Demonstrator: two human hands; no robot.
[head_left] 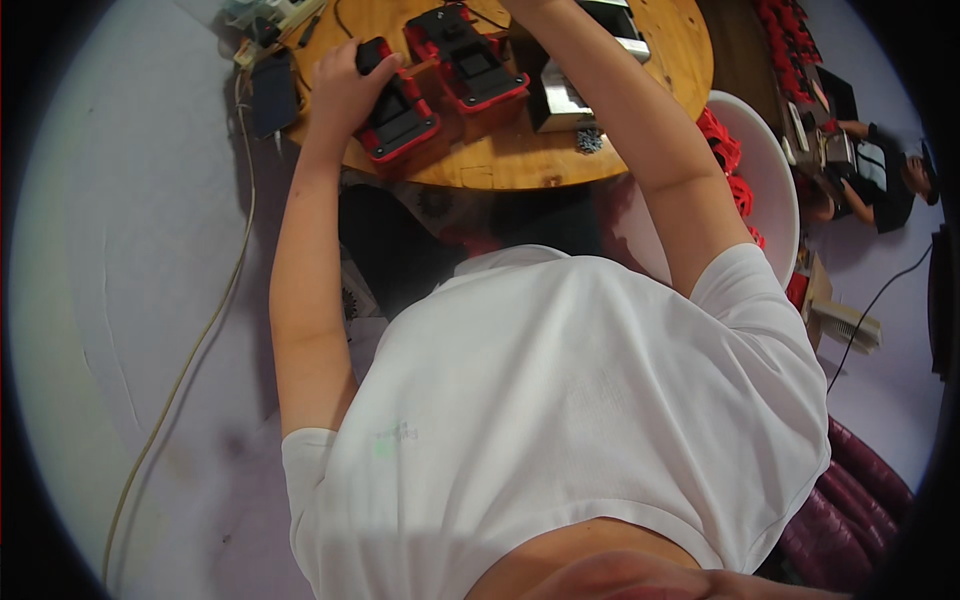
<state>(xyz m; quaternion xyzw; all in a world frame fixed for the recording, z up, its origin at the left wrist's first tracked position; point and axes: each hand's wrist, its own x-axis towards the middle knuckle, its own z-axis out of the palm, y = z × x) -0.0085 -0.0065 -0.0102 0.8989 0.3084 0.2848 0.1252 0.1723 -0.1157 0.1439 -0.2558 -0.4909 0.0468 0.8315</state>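
Observation:
Two red-and-black boxy devices stand side by side on a round wooden table (490,178). My left hand (345,88) grips the side of the left device (405,122), its thumb lying across the black top and its fingers bent round the far side. Just to the right is the second device (470,72), apart from my hand. My right forearm (620,95) reaches over the table's right part; the hand itself is cut off by the upper edge. Under that arm sits an open box with shiny walls (562,105), and a small heap of grey metal pieces (589,141) lies before it.
A white tub (787,190) with red parts (740,195) stands right of the table. At the left table edge are a dark flat phone-like thing (273,95) and a cable (235,270) running down. Another person (880,185) is at far right, near more red parts (790,40).

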